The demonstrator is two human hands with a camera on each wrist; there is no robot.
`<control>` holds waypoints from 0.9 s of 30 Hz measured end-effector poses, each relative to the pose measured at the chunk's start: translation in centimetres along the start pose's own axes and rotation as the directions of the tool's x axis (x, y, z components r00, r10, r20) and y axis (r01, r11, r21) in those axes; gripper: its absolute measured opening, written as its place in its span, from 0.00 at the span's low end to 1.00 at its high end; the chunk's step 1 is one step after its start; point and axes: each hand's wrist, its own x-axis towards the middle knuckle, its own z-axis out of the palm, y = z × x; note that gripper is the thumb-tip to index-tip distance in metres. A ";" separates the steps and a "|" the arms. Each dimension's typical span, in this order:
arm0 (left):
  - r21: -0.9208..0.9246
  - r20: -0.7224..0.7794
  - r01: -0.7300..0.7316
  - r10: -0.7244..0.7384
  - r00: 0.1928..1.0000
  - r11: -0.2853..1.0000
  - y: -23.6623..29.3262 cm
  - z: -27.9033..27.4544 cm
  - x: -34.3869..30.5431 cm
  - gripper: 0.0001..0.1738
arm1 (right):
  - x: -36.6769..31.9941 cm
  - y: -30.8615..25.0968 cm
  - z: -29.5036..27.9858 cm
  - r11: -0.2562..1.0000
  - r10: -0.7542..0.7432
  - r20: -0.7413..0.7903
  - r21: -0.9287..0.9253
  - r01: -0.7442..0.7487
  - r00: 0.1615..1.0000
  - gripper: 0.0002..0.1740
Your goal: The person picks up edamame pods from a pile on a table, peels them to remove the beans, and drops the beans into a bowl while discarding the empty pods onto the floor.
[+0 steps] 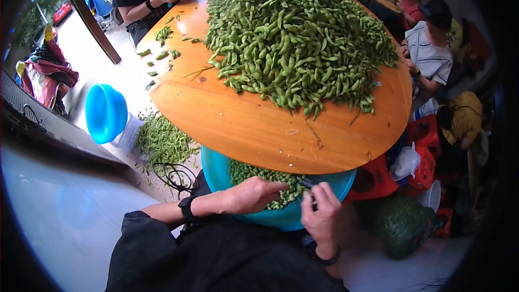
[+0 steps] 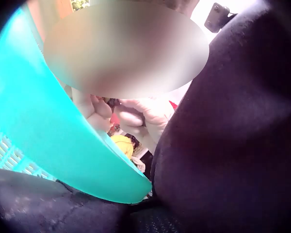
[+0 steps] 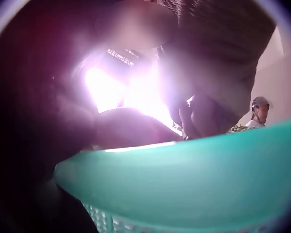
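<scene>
Pinching a dark object [image 1: 308, 183] with right hand [image 1: 323, 213] fingers, above basin [image 1: 286, 219] and beans [image 1: 251, 174]; left hand [image 1: 251, 194] nearby, state of its fingers indiscernible.

Teal basket rim [image 3: 184, 177], blurred dark hand [image 3: 208, 63] above, bright glare, person in cap [image 3: 260, 111] behind

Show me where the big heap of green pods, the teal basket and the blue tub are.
Heap of green pods [image 1: 294, 38]: head view, its middle.
Teal basket [image 1: 215, 176]: head view, left inner wall.
Blue tub [image 1: 114, 111]: head view, its wall.
</scene>
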 end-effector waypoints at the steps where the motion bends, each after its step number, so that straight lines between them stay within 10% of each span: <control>1: 0.006 -0.002 -0.004 0.004 1.000 1.000 -0.1 -0.5 0.0 0.10 | 0.0 0.0 -2.1 0.996 0.068 0.010 -0.052 -0.067 0.998 0.06; 3: 0.345 0.120 -0.276 0.249 0.961 0.897 -0.2 -2.0 0.7 0.10 | -1.0 2.5 -5.8 0.986 0.145 -0.063 -0.076 -0.150 0.987 0.06; 10: 0.478 -0.266 -0.058 0.207 0.941 0.876 0.3 -6.2 7.1 0.12 | -3.6 6.4 -12.2 0.850 0.351 -0.048 -0.403 -0.340 0.935 0.08; 19: 0.707 -0.122 -0.023 0.155 0.980 0.707 -1.5 -6.3 10.8 0.08 | -0.8 4.7 -8.4 0.930 0.275 -0.053 -0.237 -0.280 0.960 0.04; 23: 0.670 -0.173 0.030 0.116 0.978 0.742 -1.9 -7.4 9.5 0.06 | -0.4 4.7 -7.8 0.960 0.219 0.007 -0.179 -0.214 0.976 0.04; 27: 0.227 0.049 0.041 -0.054 0.997 0.973 1.3 -10.5 2.4 0.05 | -1.1 5.1 -7.9 0.948 0.248 -0.035 -0.197 -0.250 0.968 0.05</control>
